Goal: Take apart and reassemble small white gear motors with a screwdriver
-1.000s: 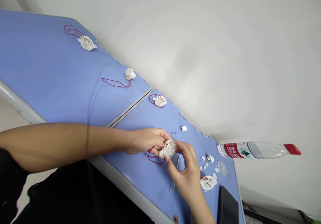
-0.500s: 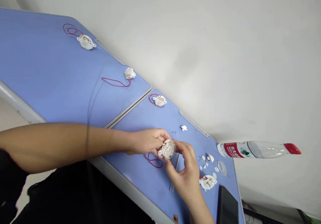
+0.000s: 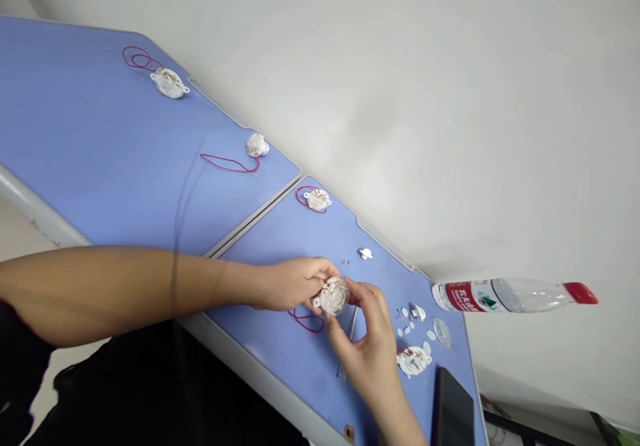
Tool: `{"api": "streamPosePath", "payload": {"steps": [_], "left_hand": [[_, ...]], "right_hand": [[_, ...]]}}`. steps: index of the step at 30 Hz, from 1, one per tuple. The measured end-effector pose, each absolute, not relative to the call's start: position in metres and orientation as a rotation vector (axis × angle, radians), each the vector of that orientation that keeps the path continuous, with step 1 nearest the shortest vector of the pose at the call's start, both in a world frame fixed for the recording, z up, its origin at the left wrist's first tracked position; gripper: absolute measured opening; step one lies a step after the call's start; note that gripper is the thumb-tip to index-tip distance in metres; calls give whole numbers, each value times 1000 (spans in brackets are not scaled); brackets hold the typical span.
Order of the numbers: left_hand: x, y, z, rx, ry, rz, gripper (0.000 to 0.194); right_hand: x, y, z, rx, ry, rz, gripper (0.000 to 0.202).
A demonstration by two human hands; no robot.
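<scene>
A round clear-and-white piece (image 3: 334, 296) with a small white tab is held between both hands over the blue table. My left hand (image 3: 295, 283) comes in from the left and grips its left side, fingers closed. Thumb and fingertips of my right hand (image 3: 373, 339) pinch its right edge. A red cord (image 3: 307, 323) hangs below my left hand. Partly behind my right hand lies a thin clear rod (image 3: 353, 326). Just right of that hand rests a white round part (image 3: 414, 361) with reddish wires.
Three similar round pieces with red cords (image 3: 169, 83) (image 3: 257, 145) (image 3: 318, 199) lie along the far side. A water bottle (image 3: 510, 296), black phone (image 3: 454, 409), clear cover (image 3: 441, 332), white knob (image 3: 365, 253) and several small discs (image 3: 406, 330) are on the right table (image 3: 260, 366).
The view has shifted very slightly. Both hands keep their hold on the round piece, with almost no other visible movement.
</scene>
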State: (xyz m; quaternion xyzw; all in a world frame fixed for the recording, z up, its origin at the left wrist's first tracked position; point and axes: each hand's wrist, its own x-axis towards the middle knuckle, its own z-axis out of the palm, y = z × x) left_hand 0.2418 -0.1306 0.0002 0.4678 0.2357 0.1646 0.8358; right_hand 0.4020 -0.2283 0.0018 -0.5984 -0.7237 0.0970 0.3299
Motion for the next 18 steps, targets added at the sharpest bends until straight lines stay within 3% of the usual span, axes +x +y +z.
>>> {"api": "streamPosePath", "payload": {"steps": [18], "left_hand": [[241,-130,0,1102,540,388,21]], "right_hand": [[402,-225,-9,-1597,-1777,237,41]]}}
